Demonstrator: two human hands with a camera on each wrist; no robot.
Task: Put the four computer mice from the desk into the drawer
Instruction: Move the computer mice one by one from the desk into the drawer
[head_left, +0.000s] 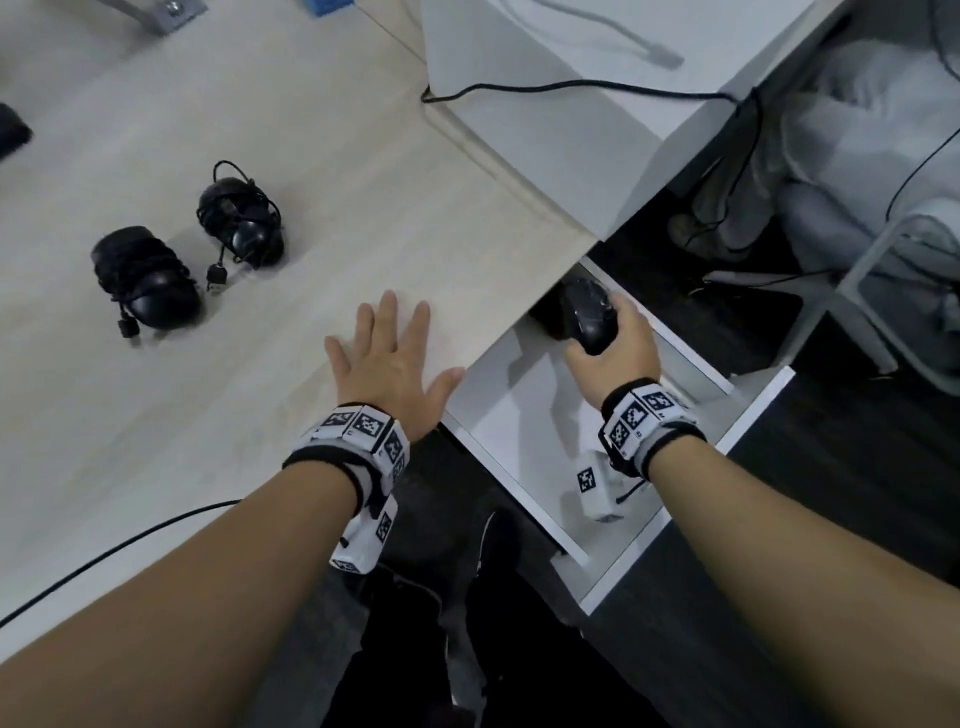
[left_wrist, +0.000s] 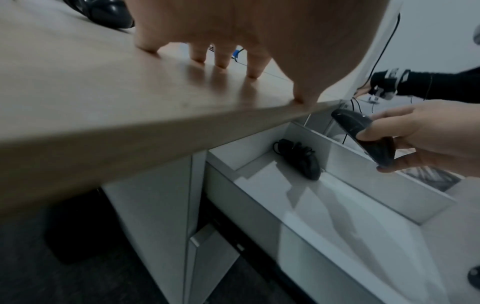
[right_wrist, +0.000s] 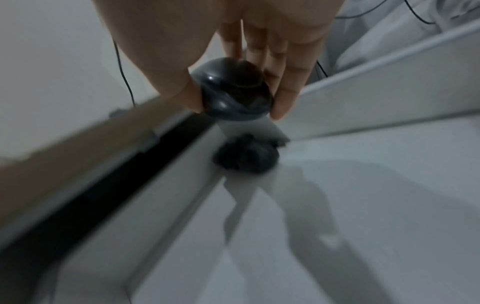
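Observation:
My right hand (head_left: 615, 338) grips a black mouse (head_left: 589, 317) (left_wrist: 363, 137) (right_wrist: 233, 92) between thumb and fingers, above the far end of the open white drawer (head_left: 519, 447). Another black mouse with its cable wrapped round it (left_wrist: 301, 160) (right_wrist: 246, 157) lies in the drawer's far corner, below the held one. On the light wooden desk (head_left: 311, 208) sit two more cable-wrapped black mice, one nearer me (head_left: 145, 278) and one farther back (head_left: 241, 218). My left hand (head_left: 387, 358) rests flat on the desk near its edge, fingers spread, holding nothing.
A white cabinet top (head_left: 571, 104) with a black cable (head_left: 571, 85) meets the desk at the back right. Another black cable (head_left: 130, 545) runs across the desk's near edge. A grey chair frame (head_left: 857, 291) stands right of the drawer. A second person's sleeve (left_wrist: 428, 84) shows beyond.

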